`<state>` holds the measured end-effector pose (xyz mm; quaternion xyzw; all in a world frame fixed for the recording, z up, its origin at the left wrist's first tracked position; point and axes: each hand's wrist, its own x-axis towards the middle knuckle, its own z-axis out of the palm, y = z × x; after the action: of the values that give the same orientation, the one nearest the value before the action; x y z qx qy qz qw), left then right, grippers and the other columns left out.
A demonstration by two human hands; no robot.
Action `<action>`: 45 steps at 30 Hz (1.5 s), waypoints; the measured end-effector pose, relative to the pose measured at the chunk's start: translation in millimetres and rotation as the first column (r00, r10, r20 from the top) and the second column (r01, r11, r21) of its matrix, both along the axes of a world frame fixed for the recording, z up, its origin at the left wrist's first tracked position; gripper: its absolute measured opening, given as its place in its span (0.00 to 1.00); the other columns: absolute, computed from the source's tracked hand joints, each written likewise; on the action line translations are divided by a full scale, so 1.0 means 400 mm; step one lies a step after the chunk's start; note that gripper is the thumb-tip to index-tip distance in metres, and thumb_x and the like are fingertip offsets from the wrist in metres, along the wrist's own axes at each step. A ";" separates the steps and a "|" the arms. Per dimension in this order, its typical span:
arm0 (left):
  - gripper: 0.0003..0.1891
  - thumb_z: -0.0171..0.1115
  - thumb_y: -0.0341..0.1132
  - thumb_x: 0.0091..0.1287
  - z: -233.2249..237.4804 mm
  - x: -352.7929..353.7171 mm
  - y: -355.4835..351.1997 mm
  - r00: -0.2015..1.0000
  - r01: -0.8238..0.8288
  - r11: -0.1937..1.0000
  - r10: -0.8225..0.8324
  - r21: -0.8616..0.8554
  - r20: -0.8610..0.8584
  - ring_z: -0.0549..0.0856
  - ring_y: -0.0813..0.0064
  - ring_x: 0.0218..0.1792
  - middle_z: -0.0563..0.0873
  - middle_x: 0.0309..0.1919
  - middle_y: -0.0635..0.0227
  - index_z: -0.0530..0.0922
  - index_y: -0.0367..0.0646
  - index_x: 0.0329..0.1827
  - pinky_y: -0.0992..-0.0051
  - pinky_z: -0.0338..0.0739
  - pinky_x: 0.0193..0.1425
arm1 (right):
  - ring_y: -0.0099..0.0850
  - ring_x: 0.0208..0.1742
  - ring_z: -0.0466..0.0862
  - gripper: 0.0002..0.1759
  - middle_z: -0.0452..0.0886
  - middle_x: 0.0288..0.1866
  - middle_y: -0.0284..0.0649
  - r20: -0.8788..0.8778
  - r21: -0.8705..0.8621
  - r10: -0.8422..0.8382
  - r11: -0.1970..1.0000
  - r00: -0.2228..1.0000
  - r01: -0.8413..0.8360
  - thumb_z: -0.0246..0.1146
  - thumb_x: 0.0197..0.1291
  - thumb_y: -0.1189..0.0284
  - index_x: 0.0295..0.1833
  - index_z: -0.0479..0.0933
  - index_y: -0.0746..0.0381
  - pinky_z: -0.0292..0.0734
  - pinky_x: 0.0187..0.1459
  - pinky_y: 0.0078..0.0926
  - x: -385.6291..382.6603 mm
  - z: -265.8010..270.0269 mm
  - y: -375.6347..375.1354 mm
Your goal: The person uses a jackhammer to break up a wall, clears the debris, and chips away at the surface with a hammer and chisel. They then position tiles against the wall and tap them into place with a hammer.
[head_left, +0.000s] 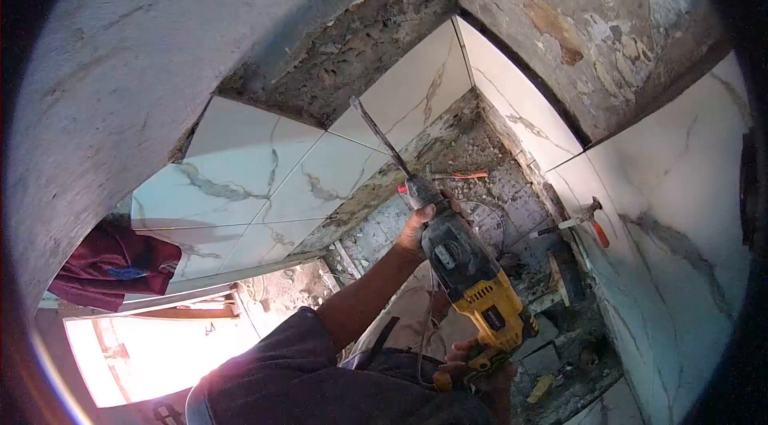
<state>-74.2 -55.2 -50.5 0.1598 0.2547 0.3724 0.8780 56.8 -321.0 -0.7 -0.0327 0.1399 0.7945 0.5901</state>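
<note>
yellow-and-black power drill [474,285], long grey metal bit [379,131]
left hand [417,228] wraps its fingers around the front, right hand [462,351] curls its own at the back end.

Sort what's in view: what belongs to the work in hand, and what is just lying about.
In the work:
- drill, held by the left hand and right hand
- long bit, fitted to it
- wall tiles, probably, near the bit's tip

Apparently lying about:
- dark red cloth
- orange-handled tool
- orange strip

Drill [454,253] matt plastic; bit [381,135] metal. Wall tiles [224,165] glossy, smooth. Upper wall [552,17] rough, flaking.
</note>
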 end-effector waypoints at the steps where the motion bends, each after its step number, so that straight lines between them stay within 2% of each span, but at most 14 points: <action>1: 0.28 0.67 0.43 0.53 0.006 0.012 0.004 1.000 -0.006 1.000 0.006 0.008 0.006 0.81 0.58 0.46 0.81 0.41 0.61 0.70 0.43 0.55 0.51 0.74 0.57 | 0.51 0.62 0.70 0.44 0.65 0.65 0.56 0.006 0.008 0.006 1.000 1.000 -0.006 0.66 0.52 0.51 0.66 0.57 0.67 0.68 0.60 0.55 0.011 -0.001 0.000; 3: 0.29 0.68 0.44 0.52 0.018 0.028 0.006 1.000 0.006 1.000 -0.006 -0.027 -0.004 0.81 0.58 0.46 0.81 0.40 0.61 0.70 0.43 0.55 0.51 0.74 0.56 | 0.49 0.59 0.72 0.40 0.67 0.62 0.56 0.154 -0.202 0.024 0.979 0.988 0.008 0.66 0.53 0.56 0.64 0.58 0.68 0.72 0.58 0.50 0.019 -0.014 -0.015; 7: 0.27 0.67 0.47 0.53 -0.019 0.018 0.030 0.993 0.061 0.991 -0.073 -0.118 -0.098 0.80 0.56 0.48 0.81 0.45 0.57 0.74 0.40 0.52 0.55 0.74 0.55 | 0.47 0.57 0.74 0.37 0.70 0.58 0.54 0.089 -0.296 0.013 0.955 0.996 0.014 0.65 0.55 0.61 0.63 0.58 0.68 0.76 0.54 0.46 0.000 -0.051 -0.058; 9: 0.27 0.66 0.48 0.53 -0.022 0.019 0.041 0.991 0.092 0.991 -0.100 -0.096 -0.086 0.80 0.56 0.48 0.81 0.46 0.56 0.75 0.39 0.50 0.56 0.74 0.55 | 0.46 0.56 0.75 0.35 0.71 0.56 0.53 0.428 -0.260 0.138 0.965 0.893 -0.024 0.64 0.56 0.65 0.64 0.58 0.68 0.77 0.52 0.46 -0.014 -0.092 -0.090; 12: 0.25 0.66 0.48 0.54 -0.009 0.029 0.048 0.989 0.146 0.989 -0.147 -0.040 -0.034 0.81 0.58 0.47 0.82 0.46 0.55 0.76 0.39 0.48 0.59 0.75 0.53 | 0.44 0.55 0.76 0.35 0.71 0.56 0.52 0.584 -0.179 0.064 0.982 0.810 0.052 0.62 0.58 0.61 0.64 0.58 0.68 0.77 0.52 0.42 0.018 0.027 0.007; 13: 0.23 0.66 0.47 0.55 -0.003 0.031 0.056 0.985 0.171 0.985 -0.171 0.003 0.006 0.82 0.61 0.46 0.82 0.46 0.55 0.76 0.40 0.48 0.60 0.76 0.52 | 0.44 0.55 0.76 0.35 0.71 0.56 0.52 0.582 -0.174 0.060 0.983 0.811 0.052 0.62 0.58 0.61 0.64 0.58 0.68 0.77 0.52 0.42 0.017 0.025 0.008; 15: 0.24 0.66 0.47 0.55 0.005 0.034 0.061 0.986 0.167 0.986 -0.167 0.007 -0.002 0.82 0.61 0.46 0.82 0.46 0.55 0.76 0.39 0.48 0.61 0.76 0.53 | 0.42 0.53 0.77 0.37 0.71 0.55 0.52 0.159 -0.275 -0.098 0.951 0.983 0.139 0.60 0.59 0.55 0.65 0.57 0.68 0.78 0.50 0.39 0.011 0.014 0.001; 22: 0.27 0.63 0.51 0.55 0.007 0.029 0.103 0.983 0.156 0.988 -0.156 -0.010 -0.100 0.81 0.62 0.47 0.81 0.47 0.53 0.76 0.35 0.47 0.63 0.75 0.55 | 0.41 0.49 0.78 0.35 0.75 0.49 0.51 0.255 -0.198 0.008 0.979 0.967 0.044 0.59 0.58 0.50 0.59 0.64 0.67 0.79 0.44 0.38 -0.033 -0.107 -0.003; 25: 0.26 0.62 0.50 0.56 0.034 0.013 0.108 0.989 0.115 0.980 -0.128 -0.163 -0.072 0.81 0.62 0.47 0.81 0.46 0.53 0.76 0.35 0.48 0.64 0.74 0.55 | 0.40 0.44 0.80 0.31 0.76 0.46 0.50 0.426 -0.323 0.002 0.934 0.905 0.150 0.59 0.58 0.50 0.55 0.67 0.66 0.80 0.41 0.37 -0.070 -0.109 0.007; 27: 0.26 0.63 0.49 0.56 0.033 -0.002 0.134 0.978 0.201 0.976 -0.205 -0.088 -0.047 0.81 0.62 0.47 0.81 0.45 0.53 0.75 0.35 0.48 0.64 0.74 0.56 | 0.39 0.41 0.81 0.30 0.77 0.43 0.47 0.564 -0.467 0.138 0.867 0.814 0.176 0.59 0.58 0.52 0.55 0.68 0.65 0.80 0.38 0.38 -0.086 -0.059 0.042; 30: 0.25 0.64 0.47 0.56 0.027 -0.030 0.163 0.966 0.242 0.963 -0.251 -0.119 -0.066 0.81 0.62 0.46 0.81 0.45 0.53 0.75 0.36 0.49 0.62 0.75 0.56 | 0.38 0.41 0.81 0.28 0.78 0.42 0.45 0.240 -0.436 0.005 0.894 0.971 0.103 0.59 0.59 0.54 0.54 0.68 0.65 0.80 0.37 0.38 -0.142 -0.104 0.032; 36: 0.22 0.60 0.47 0.61 -0.030 -0.091 0.186 0.966 0.230 0.965 -0.243 -0.129 -0.094 0.84 0.61 0.43 0.83 0.41 0.54 0.75 0.36 0.49 0.62 0.78 0.51 | 0.38 0.39 0.81 0.28 0.79 0.40 0.43 0.318 -0.517 -0.083 0.820 0.945 0.246 0.59 0.59 0.52 0.53 0.70 0.65 0.80 0.35 0.38 -0.232 -0.084 0.069; 39: 0.22 0.57 0.46 0.63 -0.051 -0.081 0.194 0.956 0.283 0.957 -0.287 -0.065 -0.058 0.84 0.62 0.42 0.83 0.41 0.54 0.75 0.34 0.48 0.62 0.79 0.49 | 0.37 0.39 0.81 0.28 0.79 0.38 0.42 0.485 -0.478 0.044 0.850 0.873 0.223 0.58 0.59 0.51 0.53 0.69 0.65 0.81 0.36 0.38 -0.208 -0.144 0.027; 45: 0.18 0.57 0.46 0.64 -0.001 -0.049 0.175 0.987 0.126 0.983 -0.138 -0.136 -0.083 0.84 0.61 0.40 0.83 0.41 0.54 0.76 0.37 0.44 0.62 0.79 0.47 | 0.36 0.39 0.80 0.25 0.79 0.37 0.41 0.411 -0.479 0.021 0.856 0.911 0.197 0.56 0.61 0.52 0.52 0.69 0.62 0.80 0.36 0.38 -0.166 -0.040 0.108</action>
<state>-93.8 14.6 -50.8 0.1358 0.3075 0.2883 0.8966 -9.6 -277.6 -16.6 -0.3435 0.2222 0.6764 0.6125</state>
